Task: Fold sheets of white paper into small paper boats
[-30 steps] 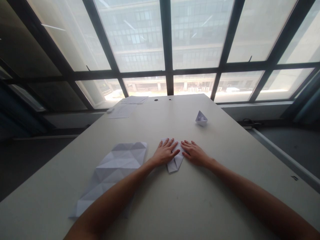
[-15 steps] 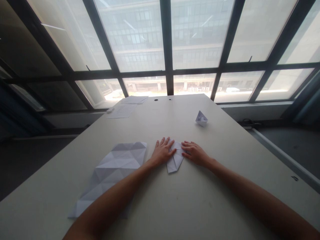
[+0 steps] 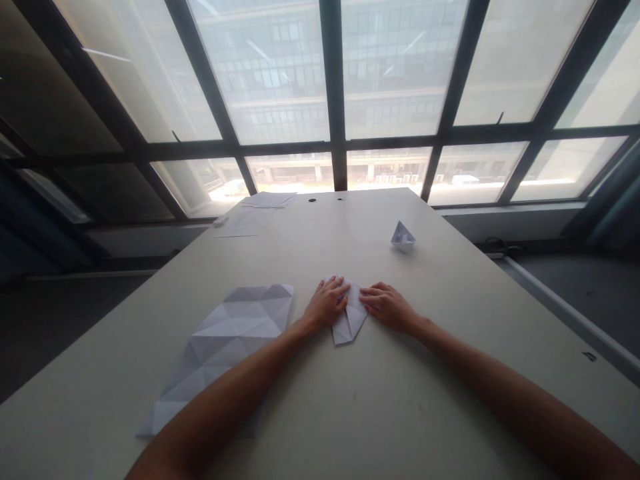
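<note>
Folded paper (image 3: 350, 325) is located on the table (image 3: 320, 250), just below frame centre. Left side covered by the left hand (image 3: 326, 304), right edge touched by the right hand (image 3: 389, 307); both loosely extended, nothing gripped. A creased sheet (image 3: 235, 327) is seen lower left.

White, smooth-topped table (image 3: 370, 413), broad at the near end. Left, near: one large white paper sheet, creased in a grid of triangles (image 3: 235, 327). Right, farther off: one small white folded-paper boat (image 3: 403, 238). Far left: several flat white paper sheets (image 3: 270, 199). Far edge: round black hole (image 3: 312, 200). Beyond, as I see it: black-framed glass windows (image 3: 400, 73), dark blue fabric curtains (image 3: 35, 220) either side.
</note>
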{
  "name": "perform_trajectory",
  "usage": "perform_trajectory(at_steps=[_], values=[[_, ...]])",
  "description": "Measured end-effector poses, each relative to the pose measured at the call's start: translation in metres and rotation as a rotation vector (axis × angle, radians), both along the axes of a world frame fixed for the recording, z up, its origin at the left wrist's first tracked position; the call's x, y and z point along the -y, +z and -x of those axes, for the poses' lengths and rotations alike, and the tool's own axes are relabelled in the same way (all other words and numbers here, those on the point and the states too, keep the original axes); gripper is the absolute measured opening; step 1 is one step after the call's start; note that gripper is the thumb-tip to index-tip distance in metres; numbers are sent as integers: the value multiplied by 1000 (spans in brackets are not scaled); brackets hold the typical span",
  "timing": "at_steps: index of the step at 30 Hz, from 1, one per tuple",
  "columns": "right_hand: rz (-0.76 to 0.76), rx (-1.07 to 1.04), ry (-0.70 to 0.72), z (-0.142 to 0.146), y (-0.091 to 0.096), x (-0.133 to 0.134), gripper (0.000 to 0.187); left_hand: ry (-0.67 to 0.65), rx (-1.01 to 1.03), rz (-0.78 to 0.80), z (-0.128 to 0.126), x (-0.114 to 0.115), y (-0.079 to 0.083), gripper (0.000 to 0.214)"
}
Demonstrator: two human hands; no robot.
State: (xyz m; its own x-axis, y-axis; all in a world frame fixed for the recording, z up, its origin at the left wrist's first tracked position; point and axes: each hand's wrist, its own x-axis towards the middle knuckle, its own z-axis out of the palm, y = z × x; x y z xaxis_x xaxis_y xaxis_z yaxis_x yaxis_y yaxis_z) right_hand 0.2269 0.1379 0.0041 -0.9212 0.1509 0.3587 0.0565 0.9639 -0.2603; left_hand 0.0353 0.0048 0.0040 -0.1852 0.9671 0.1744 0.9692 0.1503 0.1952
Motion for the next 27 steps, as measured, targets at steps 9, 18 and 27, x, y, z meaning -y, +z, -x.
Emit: perform_trajectory(at_steps=[9, 18, 27], values=[[-75, 54, -132, -3, 6, 3, 27, -221, 37, -11, -2, 3, 2, 43], [-106, 65, -198, -3, 7, 5, 27, -266, 5, 53, -6, 7, 8, 59], [-111, 71, -220, -3, 10, 6, 26, -257, -33, 88, -6, 8, 8, 60]])
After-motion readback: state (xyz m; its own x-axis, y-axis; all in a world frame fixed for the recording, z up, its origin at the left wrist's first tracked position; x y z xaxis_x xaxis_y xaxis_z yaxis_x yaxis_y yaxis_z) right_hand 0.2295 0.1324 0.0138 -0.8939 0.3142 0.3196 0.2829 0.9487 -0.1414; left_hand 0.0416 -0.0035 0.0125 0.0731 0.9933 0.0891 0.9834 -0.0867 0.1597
